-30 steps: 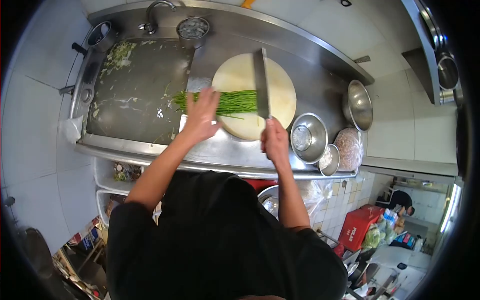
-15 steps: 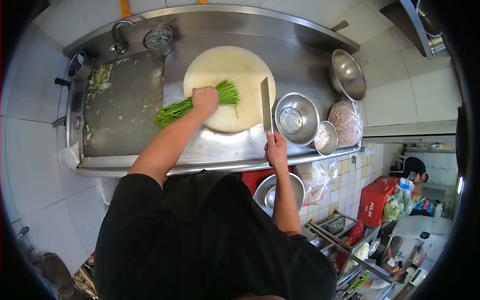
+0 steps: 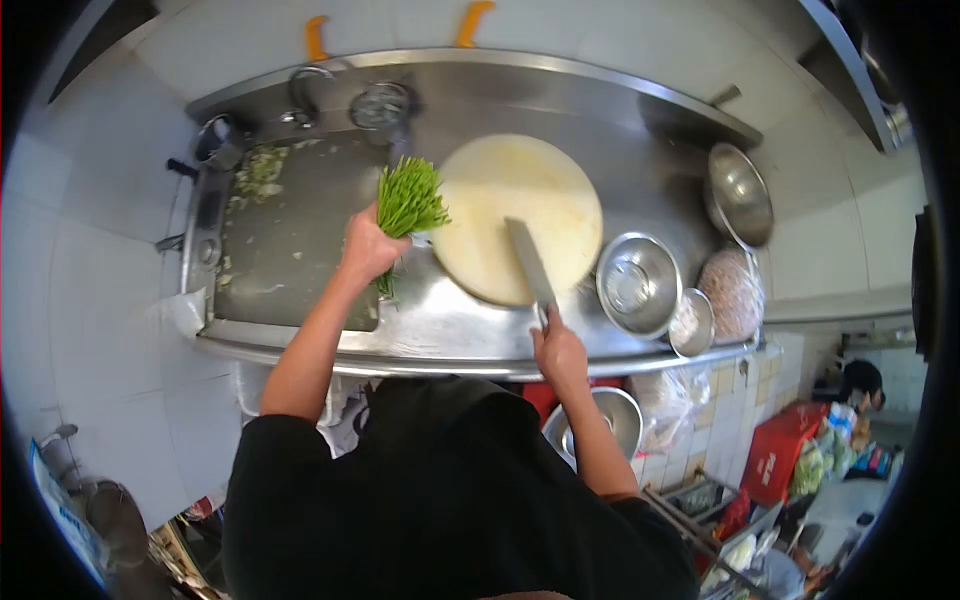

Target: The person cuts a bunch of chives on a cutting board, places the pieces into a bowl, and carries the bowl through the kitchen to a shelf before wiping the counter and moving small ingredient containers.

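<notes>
My left hand (image 3: 372, 246) is wrapped round a bunch of chives (image 3: 412, 198), thin green stalks fanning out above the fist, with their other ends hanging below it. It holds them at the left edge of the round cutting board (image 3: 475, 190), over the strip beside the sink. In my right hand (image 3: 558, 352) is the handle of a cleaver (image 3: 528, 258). Its broad blade lies over the lower right part of the board and points away from me. A steel bowl (image 3: 640, 262) stands just right of the board.
Scraps of greens lie in the sink (image 3: 300, 255) on the left. A tap (image 3: 305, 90) and a metal pot (image 3: 380, 105) stand behind it. Farther right are a small bowl (image 3: 703, 330), a bag of pinkish food (image 3: 730, 290) and a tilted large bowl (image 3: 740, 195). Another bowl (image 3: 615, 415) sits below the counter edge.
My left hand has lifted the chives off the board and swung them left, turning them more upright. The cleaver has tilted and moved inward over the board. The camera view has shifted.
</notes>
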The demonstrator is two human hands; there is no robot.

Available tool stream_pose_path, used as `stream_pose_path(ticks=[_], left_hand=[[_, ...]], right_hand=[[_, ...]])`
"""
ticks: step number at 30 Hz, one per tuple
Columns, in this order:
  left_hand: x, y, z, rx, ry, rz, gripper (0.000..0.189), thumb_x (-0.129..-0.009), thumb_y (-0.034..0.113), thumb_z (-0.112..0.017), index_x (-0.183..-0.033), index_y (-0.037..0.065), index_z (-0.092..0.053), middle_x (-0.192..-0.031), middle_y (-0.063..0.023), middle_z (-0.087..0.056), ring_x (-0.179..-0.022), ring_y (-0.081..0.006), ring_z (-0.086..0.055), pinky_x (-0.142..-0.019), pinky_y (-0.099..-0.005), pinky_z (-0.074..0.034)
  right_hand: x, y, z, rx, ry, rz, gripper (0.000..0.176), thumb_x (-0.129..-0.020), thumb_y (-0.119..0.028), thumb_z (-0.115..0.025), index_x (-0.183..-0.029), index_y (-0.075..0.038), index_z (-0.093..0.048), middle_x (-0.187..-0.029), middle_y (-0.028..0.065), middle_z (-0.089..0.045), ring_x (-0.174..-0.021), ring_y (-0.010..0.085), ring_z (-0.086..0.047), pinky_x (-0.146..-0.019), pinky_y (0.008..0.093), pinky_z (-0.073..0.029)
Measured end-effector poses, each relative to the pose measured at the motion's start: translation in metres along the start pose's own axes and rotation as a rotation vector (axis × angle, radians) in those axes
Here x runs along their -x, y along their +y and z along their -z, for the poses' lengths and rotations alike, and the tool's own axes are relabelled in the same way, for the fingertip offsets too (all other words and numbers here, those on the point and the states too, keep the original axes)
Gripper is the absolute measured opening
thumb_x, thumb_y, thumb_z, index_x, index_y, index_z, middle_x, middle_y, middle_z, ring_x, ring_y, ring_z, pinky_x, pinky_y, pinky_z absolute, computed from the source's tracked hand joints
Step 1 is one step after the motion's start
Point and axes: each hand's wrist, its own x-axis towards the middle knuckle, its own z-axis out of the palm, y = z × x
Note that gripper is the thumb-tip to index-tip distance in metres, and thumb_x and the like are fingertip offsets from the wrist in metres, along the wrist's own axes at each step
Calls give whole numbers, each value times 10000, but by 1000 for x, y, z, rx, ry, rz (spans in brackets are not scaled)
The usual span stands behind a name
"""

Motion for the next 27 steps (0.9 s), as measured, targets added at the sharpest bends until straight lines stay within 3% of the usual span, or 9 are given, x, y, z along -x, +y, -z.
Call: stream_pose_path(ticks=[4,5,8,9,12,13,17,22,27], left_hand=[[25,-24,61,266,202,13,295,-682,66,-702,-961,-9,-643,-898,-126,-707,-815,-217,-681,-748,-338,-522],[28,-37,75,247,274,-34,241,-703,28,-683,-939,-3,-639,-886,-52,-694,-774,-148,-642,-725,-309,-511],[39,-87,117,491,370,196,239,-699,-4,-673,-932,-10,-622,-846,-48,-666,-749,-164,-640,-730,-322,-527],[44,-107,124,782,386,239,251,-704,-5,-642,-952,0,-604,-862,-57,-631,-738,-176,-633,-732,-369,-555],[59,-154,140,1199,314,347,302,-708,21,-618,-1008,18,-582,-929,-86,-613,-729,-199,-624,-746,-430,-569],[63,-168,138,1330,241,328,371,-703,68,-609,-1068,43,-552,-974,-78,-589,-752,-196,-579,-856,-454,-521],[62,-196,112,1685,193,271,405,-694,92,-632,-1089,58,-550,-1020,-93,-601,-818,-202,-578,-874,-461,-510],[57,-202,88,1866,116,275,557,-708,132,-670,-1239,58,-522,-1041,-108,-630,-1003,-272,-599,-965,-508,-471],[56,-217,76,2006,33,191,701,-740,196,-719,-1365,67,-429,-1021,-101,-654,-1053,-296,-598,-1046,-595,-387]], right_hand=[[7,-71,-21,-163,-264,242,469,-875,-234,-619,-1296,-50,-524,-866,192,-686,-812,396,-656,-739,490,-512],[-1,-86,-19,-217,-377,287,456,-871,-245,-629,-1274,-50,-544,-878,202,-684,-834,396,-653,-746,482,-509],[-12,-120,-16,-245,-494,353,422,-857,-239,-659,-1222,-41,-580,-829,204,-666,-800,368,-650,-725,438,-501],[-14,-127,-17,-235,-489,364,412,-853,-230,-668,-1207,-36,-588,-798,200,-658,-773,354,-651,-710,419,-499],[-31,-117,-23,-365,-502,317,410,-848,-176,-677,-1210,-12,-575,-645,130,-554,-632,255,-573,-629,360,-462],[-36,-116,-23,-413,-527,202,340,-857,-145,-669,-1147,9,-581,-575,41,-428,-544,157,-445,-544,317,-398],[-43,-138,-7,-655,-540,6,221,-883,-147,-644,-1047,-15,-579,-570,-15,-438,-419,92,-393,-405,274,-336],[-52,-149,-11,-708,-501,-37,201,-896,-124,-620,-1062,-23,-570,-555,-9,-437,-387,91,-406,-359,270,-339],[-58,-148,-20,-728,-492,-96,166,-899,-110,-614,-1032,-25,-561,-551,-1,-444,-376,99,-417,-342,276,-350]])
